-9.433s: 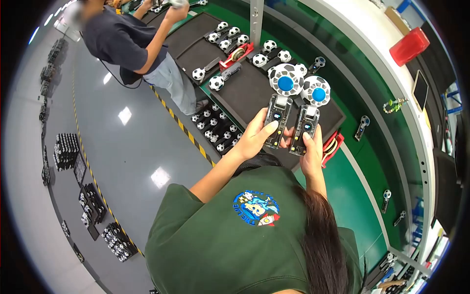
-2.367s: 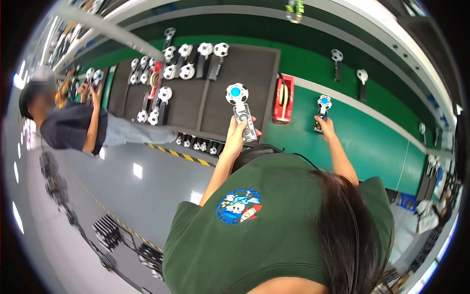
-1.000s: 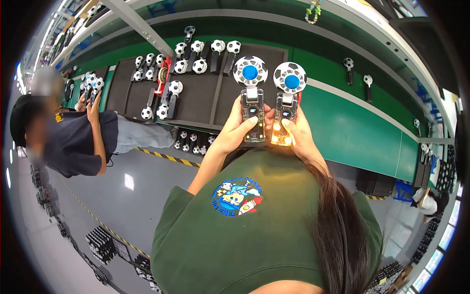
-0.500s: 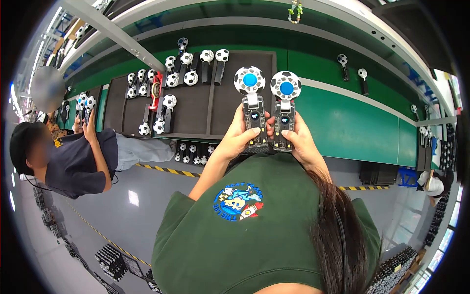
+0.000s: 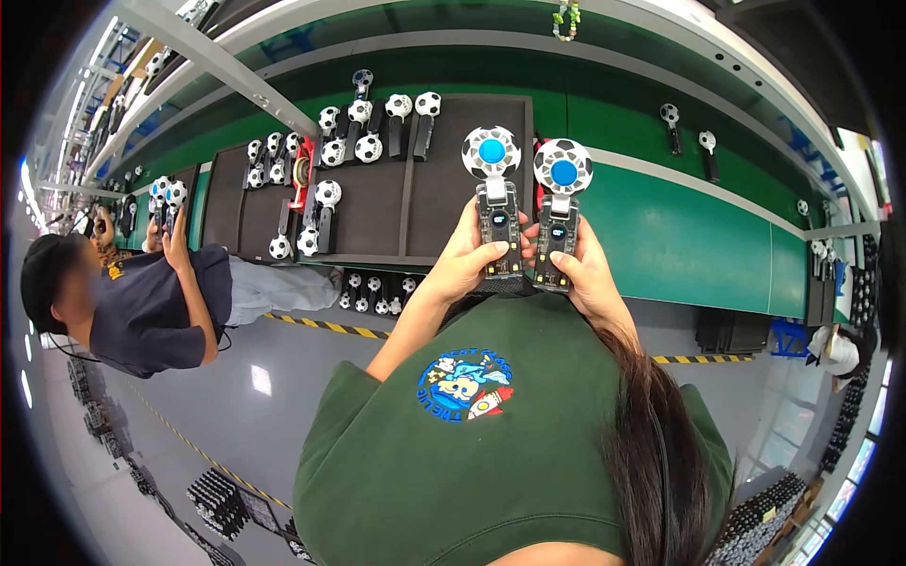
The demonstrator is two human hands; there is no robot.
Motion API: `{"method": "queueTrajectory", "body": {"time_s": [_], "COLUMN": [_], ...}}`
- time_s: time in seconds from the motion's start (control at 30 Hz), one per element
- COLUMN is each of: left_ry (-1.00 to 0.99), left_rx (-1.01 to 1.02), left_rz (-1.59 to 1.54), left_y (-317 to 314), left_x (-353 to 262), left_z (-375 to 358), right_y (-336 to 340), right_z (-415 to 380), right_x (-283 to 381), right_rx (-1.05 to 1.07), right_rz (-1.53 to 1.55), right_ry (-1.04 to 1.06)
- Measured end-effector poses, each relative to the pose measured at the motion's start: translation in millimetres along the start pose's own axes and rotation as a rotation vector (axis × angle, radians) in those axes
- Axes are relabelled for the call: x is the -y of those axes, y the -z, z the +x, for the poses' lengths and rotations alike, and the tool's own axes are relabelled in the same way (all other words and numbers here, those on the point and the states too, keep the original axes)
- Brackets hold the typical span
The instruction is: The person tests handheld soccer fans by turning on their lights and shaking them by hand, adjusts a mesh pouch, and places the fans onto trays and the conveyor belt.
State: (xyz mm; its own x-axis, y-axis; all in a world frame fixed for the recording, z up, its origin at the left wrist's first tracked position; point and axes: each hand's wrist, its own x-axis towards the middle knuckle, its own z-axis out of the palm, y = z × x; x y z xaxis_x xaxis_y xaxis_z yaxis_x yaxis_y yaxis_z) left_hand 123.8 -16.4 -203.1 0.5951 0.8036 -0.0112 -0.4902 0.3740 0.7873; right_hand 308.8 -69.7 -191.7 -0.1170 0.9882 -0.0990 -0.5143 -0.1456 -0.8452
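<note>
My left hand (image 5: 462, 247) is wrapped around a handheld fan (image 5: 497, 222) with a clear-cased handle, a small lit display and a round football-patterned head with a blue centre. A matching fan (image 5: 555, 236) is gripped in my right hand (image 5: 595, 269). Both stand upright side by side in front of my chest, heads at the top. Each thumb presses on the front of its handle, while the other fingers go behind and are partly hidden. The right-hand fan leans slightly, and its head sits a little lower than the left one.
Several football-headed fans (image 5: 368, 149) lie on dark trays (image 5: 373, 212) to the left, beside a red holder (image 5: 302, 177). Two more fans (image 5: 708, 156) rest at the back right of the green bench (image 5: 679, 236). A co-worker (image 5: 151, 302) at left holds similar fans.
Both fans have shifted slightly to the right in view, and the right one now tilts and sits lower than the left. A red part now shows behind them. Both hands keep their grip.
</note>
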Motion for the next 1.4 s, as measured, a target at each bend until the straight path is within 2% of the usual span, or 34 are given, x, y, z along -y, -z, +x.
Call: {"method": "queueTrajectory", "body": {"time_s": [0.13,0.27,0.47,0.53,0.6,0.67,0.7,0.77,0.8,0.83,0.9,0.93,1.0,1.03,1.1,1.13,1.17,1.2,1.27,1.3,1.4], "left_ry": [-0.029,-0.111,-0.269,-0.426,-0.578,-0.694,-0.783,-0.862,-0.972,-1.049,-1.114,-1.13,-1.303,-1.406,-1.7,-1.428,-1.088,-1.073,-1.104,-1.121,-1.153], "left_rx": [-0.023,-0.212,-0.282,-0.349,-0.416,-0.502,-0.566,-0.666,-0.709,-0.79,-1.005,-1.057,-1.165,-1.267,-1.359,-1.29,-1.127,-1.108,-1.005,-0.947,-0.788], "left_rz": [-0.022,-0.047,-0.067,0.02,0.113,0.208,0.24,0.171,0.201,0.343,0.471,0.409,0.214,0.087,-0.116,0.506,1.065,1.059,0.89,0.814,0.597], "left_y": [-5.0,0.1,6.5,3.9,2.5,2.9,4.8,8.4,10.6,21.6,37.3,47.0,58.0,44.8,27.5,24.0,19.7,17.4,11.5,8.8,-9.5], "left_x": [0.9,8.1,-7.5,-15.8,-29.7,-58.7,-73.8,-110.4,-131.2,-150.8,-189.4,-207.9,-243.9,-252.7,-250.3,-229.4,-208.4,-202.4,-186.8,-182.0,-171.6], "left_z": [1.2,7.5,4.8,4.5,2.1,-4.1,-7.1,-23.9,-31.9,-43.7,-76.1,-97.1,-138.6,-149.7,-154.9,-144.8,-133.0,-129.6,-123.2,-119.4,-121.9], "right_y": [1.6,-1.8,-2.5,-5.4,-14.3,-17.1,-13.2,2.7,9.1,14.0,57.2,64.1,99.2,101.8,110.4,75.4,36.1,28.0,24.2,27.6,40.3], "right_z": [0.6,4.1,13.3,17.9,23.7,31.3,35.6,40.4,40.1,35.1,15.1,-1.7,-38.5,-57.7,-69.2,-64.2,-56.8,-61.8,-60.6,-58.8,-60.2], "right_x": [2.2,3.8,2.2,7.1,21.0,37.5,49.1,79.2,94.3,115.0,168.8,197.6,263.1,277.6,278.5,251.7,220.5,214.0,215.3,215.0,210.5], "right_rx": [0.028,-0.021,-0.034,0.002,0.011,0.035,0.048,0.069,0.129,0.088,0.159,-0.249,-0.355,-0.691,-0.261,-0.147,-0.031,-0.054,-0.511,-0.518,-0.49], "right_rz": [-0.01,-0.027,-0.115,-0.112,-0.079,-0.186,-0.183,0.104,0.101,0.126,-0.075,-0.408,-0.205,-0.454,-0.04,-0.584,-1.049,-1.058,-1.665,-1.668,-1.099], "right_ry": [0.021,0.069,0.153,0.155,0.244,0.361,0.357,0.316,0.377,0.399,0.621,0.858,1.198,1.419,1.654,1.235,0.746,0.735,0.663,0.665,0.808]}}
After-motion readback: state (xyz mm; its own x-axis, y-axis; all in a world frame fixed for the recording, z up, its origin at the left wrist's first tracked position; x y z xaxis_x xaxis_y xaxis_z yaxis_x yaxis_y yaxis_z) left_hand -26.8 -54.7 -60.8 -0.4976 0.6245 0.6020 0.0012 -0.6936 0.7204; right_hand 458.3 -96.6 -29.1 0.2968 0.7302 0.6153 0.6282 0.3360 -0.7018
